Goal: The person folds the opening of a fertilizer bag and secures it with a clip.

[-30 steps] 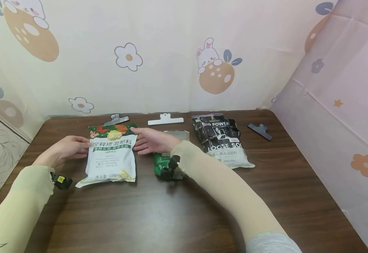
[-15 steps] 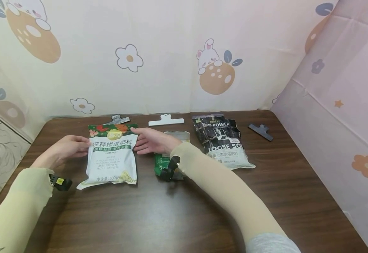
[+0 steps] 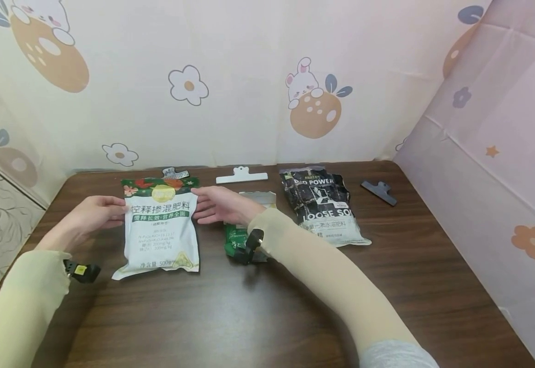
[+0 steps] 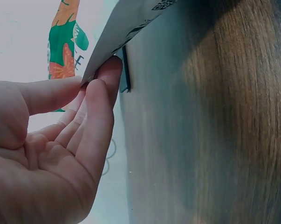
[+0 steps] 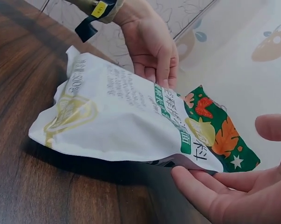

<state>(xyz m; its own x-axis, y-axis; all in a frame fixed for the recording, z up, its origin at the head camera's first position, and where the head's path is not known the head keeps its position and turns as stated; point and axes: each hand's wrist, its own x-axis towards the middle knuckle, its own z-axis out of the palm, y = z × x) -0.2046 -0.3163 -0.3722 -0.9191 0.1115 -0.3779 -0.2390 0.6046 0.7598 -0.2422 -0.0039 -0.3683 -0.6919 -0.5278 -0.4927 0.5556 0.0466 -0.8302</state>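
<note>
A white fertilizer bag point(image 3: 161, 237) with a green, leaf-patterned top band lies at the left of the table, its top end raised off the surface in the right wrist view. My left hand point(image 3: 88, 217) pinches its left edge between thumb and fingers, plain in the left wrist view at the bag edge point(image 4: 100, 53). On the opposite side, my right hand point(image 3: 226, 205) touches the right edge with extended fingers point(image 5: 196, 191) under it; the thumb stands apart from the bag. A metal clip point(image 3: 175, 174) lies just behind the bag, partly hidden by it.
Under my right forearm is a green packet point(image 3: 236, 238), partly covered. A black and white soil bag point(image 3: 320, 204) lies to its right. Along the back are a white clip point(image 3: 241, 175) and a dark grey clip point(image 3: 379, 191). A patterned curtain point(image 3: 249, 117) stands behind the table point(image 3: 249, 327).
The bag's top end has shifted slightly left and upward, covering more of the metal clip. My left hand has moved slightly left with it; my right hand stays nearly still.
</note>
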